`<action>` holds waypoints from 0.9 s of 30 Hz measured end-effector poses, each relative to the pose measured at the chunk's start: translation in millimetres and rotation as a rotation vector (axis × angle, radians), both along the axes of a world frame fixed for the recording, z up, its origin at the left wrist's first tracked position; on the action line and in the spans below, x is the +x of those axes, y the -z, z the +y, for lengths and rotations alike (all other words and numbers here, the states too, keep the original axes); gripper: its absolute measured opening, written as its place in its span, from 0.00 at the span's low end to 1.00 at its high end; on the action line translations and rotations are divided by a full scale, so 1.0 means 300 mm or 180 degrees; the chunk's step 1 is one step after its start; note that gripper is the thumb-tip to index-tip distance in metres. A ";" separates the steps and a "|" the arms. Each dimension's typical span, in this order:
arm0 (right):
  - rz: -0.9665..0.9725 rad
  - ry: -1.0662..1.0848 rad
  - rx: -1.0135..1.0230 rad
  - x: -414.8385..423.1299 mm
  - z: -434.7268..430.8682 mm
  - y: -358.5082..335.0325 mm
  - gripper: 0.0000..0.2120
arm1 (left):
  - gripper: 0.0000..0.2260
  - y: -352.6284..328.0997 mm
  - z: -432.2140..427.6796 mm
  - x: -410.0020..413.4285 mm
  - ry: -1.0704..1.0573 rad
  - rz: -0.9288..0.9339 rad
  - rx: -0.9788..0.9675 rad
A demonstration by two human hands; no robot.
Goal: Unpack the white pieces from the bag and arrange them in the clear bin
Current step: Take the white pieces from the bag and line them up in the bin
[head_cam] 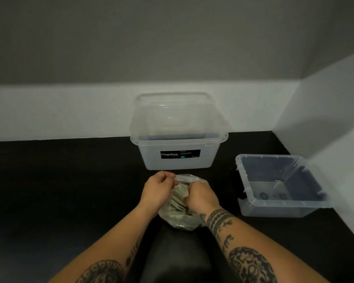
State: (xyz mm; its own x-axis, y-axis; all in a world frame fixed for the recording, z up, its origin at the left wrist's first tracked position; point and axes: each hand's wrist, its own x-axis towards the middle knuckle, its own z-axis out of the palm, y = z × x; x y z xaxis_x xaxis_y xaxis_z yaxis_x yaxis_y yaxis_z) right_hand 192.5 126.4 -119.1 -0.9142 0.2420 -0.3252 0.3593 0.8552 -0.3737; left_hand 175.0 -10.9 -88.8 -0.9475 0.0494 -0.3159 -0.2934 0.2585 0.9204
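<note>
Dark floor, pale walls
Black floor (59,190) spreads from 6 to 9 o'clock; a white skirting band (59,111) runs at 10; grey wall (151,37) fills 12.

Your bare left forearm (119,240) carries dark tattoo patches near the elbow. Your bare right forearm (233,240) has black banded wrist tattoos (218,218) and a large dark patterned piece higher up. No sleeves.

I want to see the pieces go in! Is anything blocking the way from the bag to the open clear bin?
Nothing visible does. The bag of white pieces sits on bare dark floor, and the open clear bin on its right has no lid. The lidded Megabox bin stands behind the bag, off that path.
</note>
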 end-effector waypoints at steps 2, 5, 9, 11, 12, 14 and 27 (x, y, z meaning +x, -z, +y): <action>0.0078 0.0057 0.0112 0.019 -0.004 0.014 0.11 | 0.06 0.008 -0.007 0.011 0.0120 0.0002 -0.0069; 0.0094 -0.0042 -0.0099 0.021 0.014 -0.043 0.14 | 0.07 0.007 -0.024 0.007 0.0168 0.0022 -0.0110; 0.0012 -0.0454 -0.0663 0.006 0.072 -0.207 0.12 | 0.07 -0.017 -0.035 -0.025 0.0067 0.0007 0.0040; -0.0100 -0.0645 -0.0760 0.001 0.101 -0.276 0.10 | 0.08 -0.040 -0.031 -0.037 0.0135 0.0133 0.0160; -0.0136 -0.0771 -0.0724 -0.002 0.113 -0.299 0.10 | 0.08 -0.055 -0.029 -0.040 0.0249 0.0123 0.0285; -0.0135 -0.0809 -0.0804 -0.003 0.128 -0.330 0.09 | 0.10 -0.077 -0.023 -0.041 0.0630 -0.0131 0.0668; 0.0555 -0.0758 -0.0605 0.010 0.183 -0.409 0.08 | 0.29 -0.097 -0.004 0.003 0.1509 -0.1351 0.1929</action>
